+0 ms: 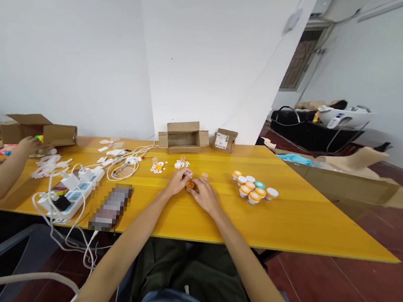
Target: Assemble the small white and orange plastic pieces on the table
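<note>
My right hand curls over the middle of the table with its thumb and fingertips around a small round orange cap. Beside it, my left hand is closed, and a tiny white piece with dark marks shows at its fingertips. Just beyond the hands lies a pile of small white pieces, with a clear cup at it. A second pile of white and orange pieces sits further left. Near my right fingers is a pale, clear round piece.
Several small jars with orange, white and teal lids stand to the right. Two cardboard boxes are against the wall. Leftward lie a phone, a power strip and white cables. At far left, another person's hands work by an open box.
</note>
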The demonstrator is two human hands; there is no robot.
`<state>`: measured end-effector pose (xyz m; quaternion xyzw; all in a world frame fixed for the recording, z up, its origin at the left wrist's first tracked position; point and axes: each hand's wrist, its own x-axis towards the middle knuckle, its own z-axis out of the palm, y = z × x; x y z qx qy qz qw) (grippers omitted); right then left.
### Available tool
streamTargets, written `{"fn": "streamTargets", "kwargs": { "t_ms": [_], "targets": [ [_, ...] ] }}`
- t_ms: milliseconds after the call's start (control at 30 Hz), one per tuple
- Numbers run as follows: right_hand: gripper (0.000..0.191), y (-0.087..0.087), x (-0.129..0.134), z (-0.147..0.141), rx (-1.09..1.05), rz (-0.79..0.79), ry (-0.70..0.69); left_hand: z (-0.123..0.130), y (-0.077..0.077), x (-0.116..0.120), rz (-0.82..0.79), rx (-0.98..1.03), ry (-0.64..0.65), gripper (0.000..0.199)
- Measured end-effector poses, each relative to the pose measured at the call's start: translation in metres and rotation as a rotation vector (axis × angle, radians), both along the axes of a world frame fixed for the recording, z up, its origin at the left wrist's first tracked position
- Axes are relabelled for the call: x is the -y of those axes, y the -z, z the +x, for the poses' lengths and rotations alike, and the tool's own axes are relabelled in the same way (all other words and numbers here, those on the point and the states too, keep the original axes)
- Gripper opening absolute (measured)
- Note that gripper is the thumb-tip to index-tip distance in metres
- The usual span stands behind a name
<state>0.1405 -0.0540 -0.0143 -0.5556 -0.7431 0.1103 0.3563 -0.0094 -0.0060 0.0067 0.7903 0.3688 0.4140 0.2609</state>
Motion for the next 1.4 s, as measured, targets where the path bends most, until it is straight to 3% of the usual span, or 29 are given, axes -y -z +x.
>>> {"fn": "streamTargets", "kwargs": {
  "t_ms": [300,500,600,700,1000,1400],
  "targets": [
    [0.017,-0.005,-0.019,-0.016,0.043,-0.115,-0.069,-0.004,0.004,-0.007,0.054,0.115,-0.072,0.014],
    [0.014,0.011,-0.036,-0.019,-0.408,-0.122,-0.229,-0.005,0.004,-0.01,0.079,0.211,-0.137,0.013],
    [0.017,0.017,-0.039,-0.015,-0.654,-0.076,-0.186,-0.004,0.004,-0.011,0.044,0.264,-0.161,0.011],
    [0.016,0.016,-0.037,-0.012,-0.759,-0.03,-0.157,-0.003,0.002,-0.01,-0.014,0.302,-0.142,0.012],
    [0.048,0.006,-0.028,-0.01,-0.85,-0.024,-0.085,0.0,-0.008,-0.003,-0.141,0.329,-0.032,0.023],
    [0.05,0.004,-0.028,-0.01,-0.791,-0.035,-0.17,0.001,-0.006,-0.005,-0.318,0.44,0.076,0.035]
  ]
}}
